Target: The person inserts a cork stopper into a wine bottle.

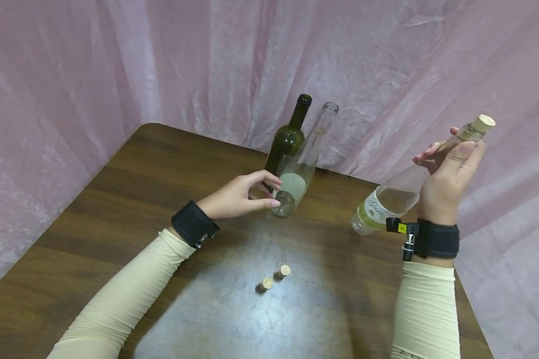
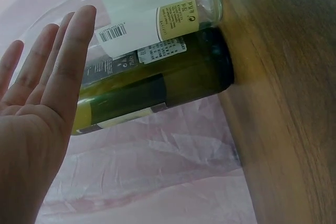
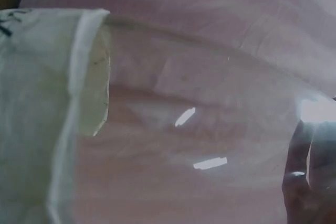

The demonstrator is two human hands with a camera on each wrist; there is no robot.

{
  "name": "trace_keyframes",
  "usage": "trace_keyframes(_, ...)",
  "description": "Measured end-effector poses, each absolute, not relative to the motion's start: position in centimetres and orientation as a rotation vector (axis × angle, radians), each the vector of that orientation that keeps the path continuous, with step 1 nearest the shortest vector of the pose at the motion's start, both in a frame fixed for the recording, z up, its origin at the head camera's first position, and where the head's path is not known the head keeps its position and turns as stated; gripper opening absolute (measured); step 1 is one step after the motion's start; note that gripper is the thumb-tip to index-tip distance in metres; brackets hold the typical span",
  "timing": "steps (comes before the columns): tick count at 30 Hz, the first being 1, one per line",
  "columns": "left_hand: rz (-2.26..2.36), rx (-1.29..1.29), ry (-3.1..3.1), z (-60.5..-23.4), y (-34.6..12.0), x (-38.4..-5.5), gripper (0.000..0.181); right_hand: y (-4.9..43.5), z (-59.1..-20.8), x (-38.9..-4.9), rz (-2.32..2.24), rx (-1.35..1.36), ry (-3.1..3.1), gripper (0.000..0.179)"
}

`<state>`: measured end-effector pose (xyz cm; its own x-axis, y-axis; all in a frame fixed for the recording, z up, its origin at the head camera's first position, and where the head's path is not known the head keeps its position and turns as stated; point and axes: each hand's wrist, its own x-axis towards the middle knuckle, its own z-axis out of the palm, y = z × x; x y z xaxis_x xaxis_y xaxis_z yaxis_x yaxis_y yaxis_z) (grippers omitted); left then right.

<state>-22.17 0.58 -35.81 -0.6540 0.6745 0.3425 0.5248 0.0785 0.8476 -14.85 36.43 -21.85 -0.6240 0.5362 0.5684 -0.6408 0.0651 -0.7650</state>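
Observation:
My right hand grips the neck of a clear glass bottle with a white and green label. A cork sits in its mouth. Whether the base rests on the table cannot be told. The right wrist view shows the clear glass and label up close. My left hand is beside a second clear bottle, which is uncorked; its fingers look extended, and contact with the glass is unclear. Just behind stands a dark green bottle, also in the left wrist view.
Two loose corks, one slightly farther back than the other, lie on the brown wooden table. A pink curtain hangs along the table's far edge and sides.

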Motion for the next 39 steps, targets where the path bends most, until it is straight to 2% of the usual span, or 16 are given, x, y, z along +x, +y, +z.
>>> trace_keyframes(12,1.607,1.209,2.227,-36.0,0.0,-22.1,0.055,40.8,-24.4,-16.6,1.545,-0.048,-1.52,0.04)
trace_keyframes(20,1.608,1.208,2.21,-36.2,0.2,-21.9,0.056,43.4,-26.5,-16.5,1.432,-0.129,-1.548,0.04)
trace_keyframes(24,1.599,1.22,2.206,-36.3,0.3,-21.9,0.055,44.2,-27.1,-16.1,1.406,-0.161,-1.544,0.036)
trace_keyframes(32,1.592,1.23,2.242,-35.9,0.1,-21.7,0.055,45.0,-27.1,-15.1,1.421,-0.216,-1.508,0.04)
trace_keyframes(39,1.674,1.224,2.474,-34.6,0.4,-22.0,0.064,44.3,-28.1,-15.7,1.445,-0.218,-1.528,0.041)
